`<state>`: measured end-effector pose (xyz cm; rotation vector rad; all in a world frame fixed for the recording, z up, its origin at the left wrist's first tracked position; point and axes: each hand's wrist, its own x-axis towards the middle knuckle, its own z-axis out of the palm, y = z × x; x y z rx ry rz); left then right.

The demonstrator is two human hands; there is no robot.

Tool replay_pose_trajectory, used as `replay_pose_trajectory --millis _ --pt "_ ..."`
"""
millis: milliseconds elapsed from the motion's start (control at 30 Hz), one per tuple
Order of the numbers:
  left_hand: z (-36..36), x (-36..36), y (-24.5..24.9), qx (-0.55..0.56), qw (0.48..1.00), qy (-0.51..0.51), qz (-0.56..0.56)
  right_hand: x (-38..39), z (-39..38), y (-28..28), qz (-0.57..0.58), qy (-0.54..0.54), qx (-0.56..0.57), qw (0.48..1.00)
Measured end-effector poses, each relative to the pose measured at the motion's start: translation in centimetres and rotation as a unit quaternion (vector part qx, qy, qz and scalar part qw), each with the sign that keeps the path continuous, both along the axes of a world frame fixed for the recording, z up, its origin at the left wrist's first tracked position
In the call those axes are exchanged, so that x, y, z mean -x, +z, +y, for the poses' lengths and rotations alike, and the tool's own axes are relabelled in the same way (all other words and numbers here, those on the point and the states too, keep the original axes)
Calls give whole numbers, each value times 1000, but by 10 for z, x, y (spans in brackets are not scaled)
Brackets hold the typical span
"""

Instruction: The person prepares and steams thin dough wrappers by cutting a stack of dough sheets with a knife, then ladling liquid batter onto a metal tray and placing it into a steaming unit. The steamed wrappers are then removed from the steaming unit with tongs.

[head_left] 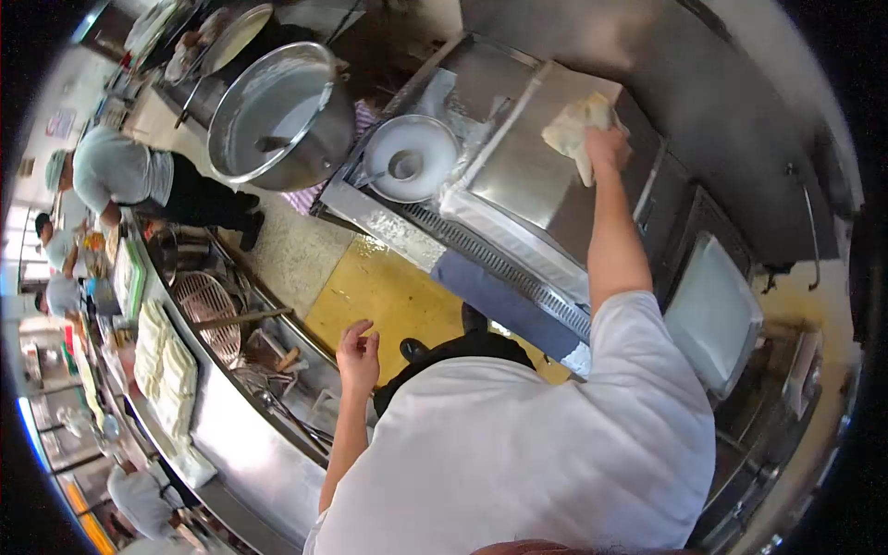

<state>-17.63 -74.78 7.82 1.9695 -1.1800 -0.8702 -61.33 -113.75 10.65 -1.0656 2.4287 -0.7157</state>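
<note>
My right hand (608,148) is closed on a pale yellowish cloth (580,127), which lies against the top of a steel box-shaped unit (523,171). Lower and to the left, my left hand (359,353) hangs over the floor with its fingers slightly curled and apart, holding nothing. Left of the steel unit, a round pan (435,153) of white liquid with a small metal bowl (404,166) in it rests on the counter. Beyond it stands a large steel pot (319,157) with white residue inside and a utensil.
A steel counter (245,444) with folded white cloths (165,370) runs along the left, with strainers and tools on a shelf beneath. Several people in light shirts stand farther left. A yellow mat (379,291) covers part of the floor. A white tray (710,314) leans at the right.
</note>
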Motion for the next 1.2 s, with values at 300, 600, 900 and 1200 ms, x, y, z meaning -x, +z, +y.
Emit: replay_pose_trajectory --millis 300,600,900,1200 --pt "34 -37 -3 10 999 52 5 -12 19 11 105 -13 93 990" --pt "38 -77 -8 62 998 8 27 -76 111 154 169 13 324 931" --pt "72 -123 -8 134 989 24 61 -173 193 286 83 133 596 788" --pt "155 -178 24 236 961 146 19 -346 258 260 29 385 595 704"
